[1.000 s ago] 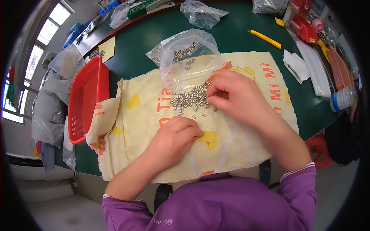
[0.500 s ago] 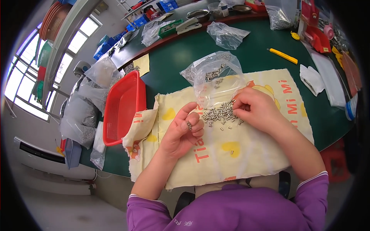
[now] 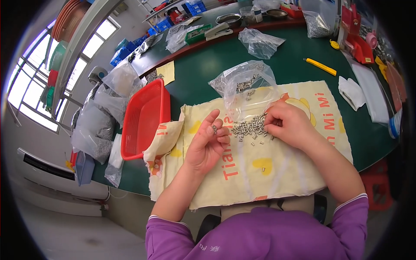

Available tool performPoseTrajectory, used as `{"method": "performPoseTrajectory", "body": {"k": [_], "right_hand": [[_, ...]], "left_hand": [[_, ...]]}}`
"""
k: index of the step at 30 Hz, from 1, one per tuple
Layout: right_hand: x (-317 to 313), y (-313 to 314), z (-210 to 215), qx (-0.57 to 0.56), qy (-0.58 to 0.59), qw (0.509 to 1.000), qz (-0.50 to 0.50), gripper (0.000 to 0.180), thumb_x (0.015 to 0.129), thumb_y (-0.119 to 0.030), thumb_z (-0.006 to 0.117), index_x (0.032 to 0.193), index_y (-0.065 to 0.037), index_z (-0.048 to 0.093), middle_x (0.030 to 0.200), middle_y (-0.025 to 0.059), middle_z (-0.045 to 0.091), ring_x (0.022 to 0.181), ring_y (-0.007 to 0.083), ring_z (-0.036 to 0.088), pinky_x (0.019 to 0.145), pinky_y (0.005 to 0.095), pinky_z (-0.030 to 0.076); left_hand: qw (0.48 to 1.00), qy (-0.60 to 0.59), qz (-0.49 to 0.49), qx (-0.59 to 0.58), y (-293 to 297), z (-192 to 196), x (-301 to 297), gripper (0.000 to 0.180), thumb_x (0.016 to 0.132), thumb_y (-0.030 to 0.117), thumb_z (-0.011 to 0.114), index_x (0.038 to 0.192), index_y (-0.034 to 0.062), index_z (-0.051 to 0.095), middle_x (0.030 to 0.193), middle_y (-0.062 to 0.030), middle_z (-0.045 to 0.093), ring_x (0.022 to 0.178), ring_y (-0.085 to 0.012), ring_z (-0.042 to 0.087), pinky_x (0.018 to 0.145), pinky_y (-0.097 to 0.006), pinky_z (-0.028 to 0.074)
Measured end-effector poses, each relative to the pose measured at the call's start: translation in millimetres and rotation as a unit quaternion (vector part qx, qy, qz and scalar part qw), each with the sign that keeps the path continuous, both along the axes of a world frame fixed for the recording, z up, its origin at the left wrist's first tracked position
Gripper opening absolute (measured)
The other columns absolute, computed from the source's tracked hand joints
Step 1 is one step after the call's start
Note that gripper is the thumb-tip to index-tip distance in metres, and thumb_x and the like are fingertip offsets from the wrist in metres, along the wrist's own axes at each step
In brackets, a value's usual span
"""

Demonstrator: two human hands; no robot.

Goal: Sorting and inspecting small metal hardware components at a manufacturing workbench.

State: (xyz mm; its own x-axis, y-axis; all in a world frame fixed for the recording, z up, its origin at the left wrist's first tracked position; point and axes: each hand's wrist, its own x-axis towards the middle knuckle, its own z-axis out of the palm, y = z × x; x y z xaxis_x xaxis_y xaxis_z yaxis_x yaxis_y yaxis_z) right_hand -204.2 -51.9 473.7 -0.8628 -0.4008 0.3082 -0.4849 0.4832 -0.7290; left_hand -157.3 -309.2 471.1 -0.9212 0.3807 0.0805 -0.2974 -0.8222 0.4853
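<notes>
A heap of small silvery metal cylinders (image 3: 248,129) lies on a yellow printed cloth (image 3: 286,173). At the heap's right edge my right hand (image 3: 286,123) is closed, thumb and fingertips pinched together; whatever is between them is too small to make out. My left hand (image 3: 207,143) is raised palm up left of the heap, fingers curled round a few of the small metal cylinders (image 3: 214,129). Just beyond the heap, a clear plastic bag (image 3: 229,82) lies with its mouth toward me and more cylinders inside. One loose cylinder (image 3: 263,169) rests nearer to me on the cloth.
A red plastic basket (image 3: 145,121) stands left of the cloth, beside filled plastic bags (image 3: 97,125). Farther right lie a yellow cutter knife (image 3: 320,66) and a white cloth (image 3: 351,92). A stapler (image 3: 218,31) sits at the back on the green table (image 3: 199,69).
The whole view has shifted slightly. My right hand stays at the heap's edge, still pinched. My left hand keeps its cylinders, its fingers slightly less curled.
</notes>
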Motion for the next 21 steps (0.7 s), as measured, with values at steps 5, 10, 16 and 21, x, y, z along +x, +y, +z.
{"method": "performPoseTrajectory", "body": {"k": [5, 10, 16, 21], "right_hand": [[-2.4, 0.9, -1.5, 0.001, -0.004, 1.000, 0.009, 0.009, 0.076, -0.012, 0.072, 0.080, -0.006, 0.066, 0.081, 0.0062, 0.063, 0.080, 0.0223, 0.064, 0.070, 0.0353, 0.052], [-1.4, 0.9, 0.3, 0.006, -0.014, 1.000, 0.004, 0.009, 0.076, -0.012, 0.072, 0.079, -0.006, 0.066, 0.081, 0.0062, 0.063, 0.080, 0.0223, 0.064, 0.070, 0.0353, 0.052], [-1.0, 0.6, -1.4, 0.004, -0.001, 1.000, 0.010, 0.009, 0.076, -0.012, 0.072, 0.079, -0.006, 0.065, 0.081, 0.0059, 0.062, 0.081, 0.0220, 0.063, 0.070, 0.0353, 0.052], [-0.6, -0.4, -0.7, 0.008, 0.001, 1.000, 0.012, 0.009, 0.076, -0.012, 0.072, 0.080, -0.007, 0.066, 0.081, 0.0059, 0.062, 0.081, 0.0220, 0.063, 0.071, 0.0351, 0.052]], "left_hand": [[1.000, -0.013, 0.012, 0.012, -0.9, -0.4, -1.1, 0.046, 0.095, 0.003, 0.059, 0.139, 0.0067, 0.043, 0.103, -0.0008, 0.051, 0.089, -0.0110, 0.048, 0.082, -0.025, 0.044], [1.000, -0.012, 0.001, 0.021, -1.1, -1.3, -2.0, 0.044, 0.096, 0.002, 0.057, 0.138, 0.0062, 0.043, 0.105, -0.0014, 0.051, 0.091, -0.0113, 0.049, 0.082, -0.025, 0.045], [0.999, -0.032, 0.034, 0.003, -2.2, -1.8, -2.5, 0.043, 0.096, 0.001, 0.056, 0.137, 0.0059, 0.044, 0.106, -0.0018, 0.052, 0.093, -0.0114, 0.051, 0.083, -0.025, 0.047], [0.999, -0.032, 0.028, -0.003, -2.6, -2.2, -3.5, 0.043, 0.096, 0.002, 0.056, 0.137, 0.0059, 0.043, 0.107, -0.0021, 0.053, 0.093, -0.0115, 0.051, 0.083, -0.025, 0.047]]}}
